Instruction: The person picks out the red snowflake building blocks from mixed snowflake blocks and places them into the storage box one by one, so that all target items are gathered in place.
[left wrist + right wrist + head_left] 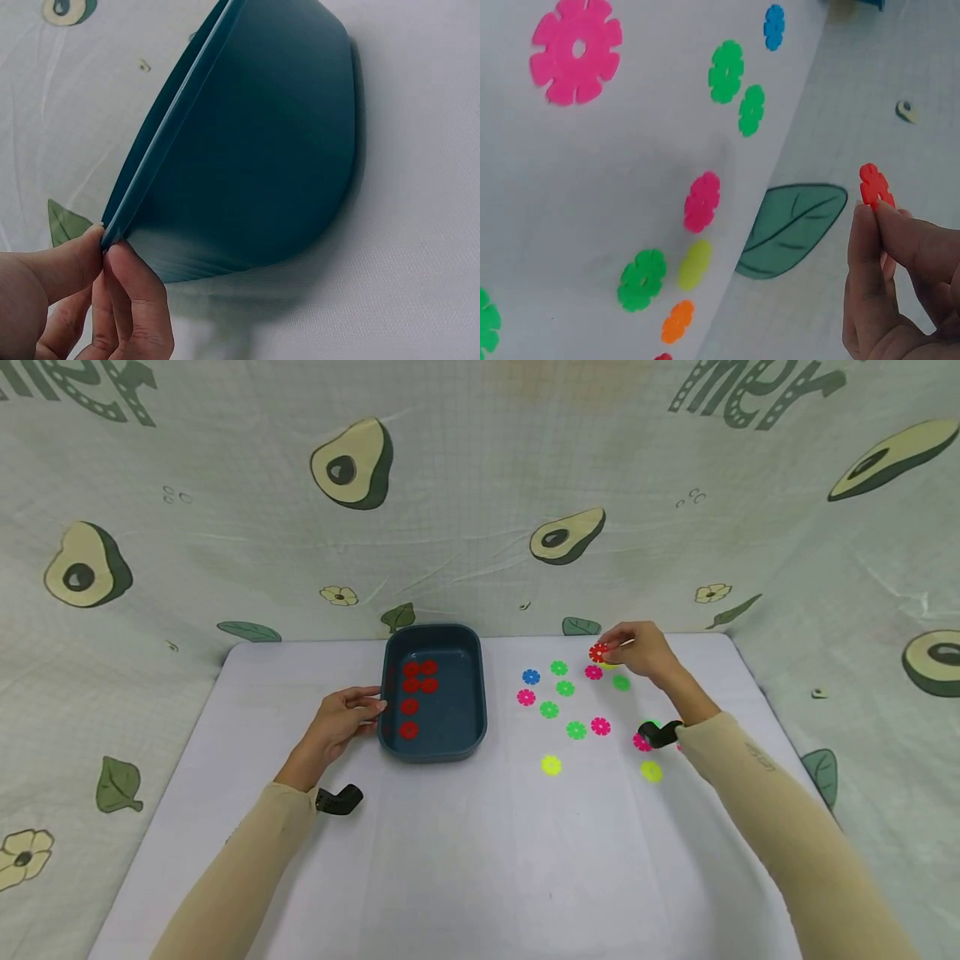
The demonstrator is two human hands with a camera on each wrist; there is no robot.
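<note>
Currently, L hand (337, 722) pinches the L rim of the dark teal tray (459, 714) btwn thumb & fingers, finger gap narrow; R hand (641, 647) pinches a red disc (598, 652) by its edge, fingertips together w/ the thumb. We see that disc held up near the far edge of the white table (450, 860), apart from the pieces below. Six red discs (408, 707) lie toward the L side of the tray floor; the floor runs on past them to the R wall. Tray's far rim lines up approx. w/ the table's far edge. A strip of table separates the R rim from the nearest pink disc (527, 697) and blue disc (531, 677). Near side: we note white surface from the yellow disc (551, 765) down to the frame bottom. R wrist mount (660, 734) partly hides a green disc (652, 724). Can't tell if tray sits flat.
</note>
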